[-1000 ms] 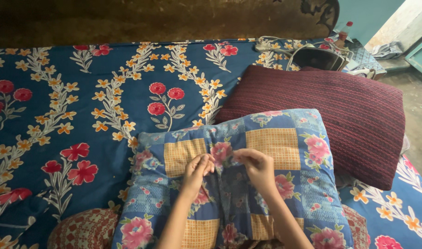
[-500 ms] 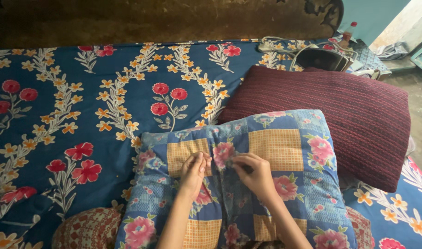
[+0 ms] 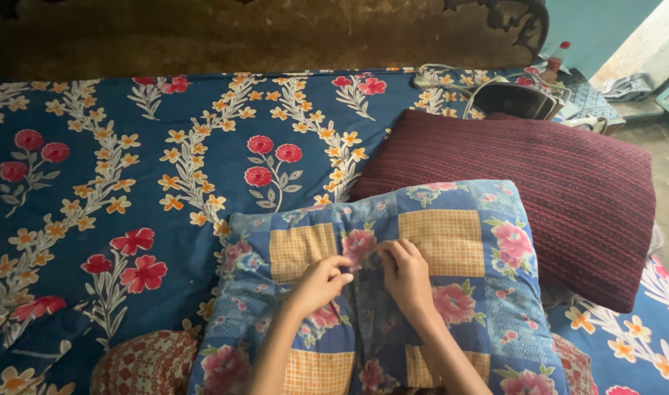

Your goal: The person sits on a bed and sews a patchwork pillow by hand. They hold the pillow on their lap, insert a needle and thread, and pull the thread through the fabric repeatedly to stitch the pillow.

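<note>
**Both hands pinch the pillow's cover**

The patchwork pillow (image 3: 451,263), soft and puffy with blue floral and orange checked squares, lies low in the centre of the frame on a blue floral sheet (image 3: 129,168). The left hand (image 3: 321,281) and right hand (image 3: 404,272) meet at its middle, fingers curled, pinching the gathered cover. What the fingertips grip is hidden. A ribbed maroon pillow (image 3: 539,183) lies behind at right. A red patterned cushion (image 3: 144,366) is cut off at the bottom edge.
</note>
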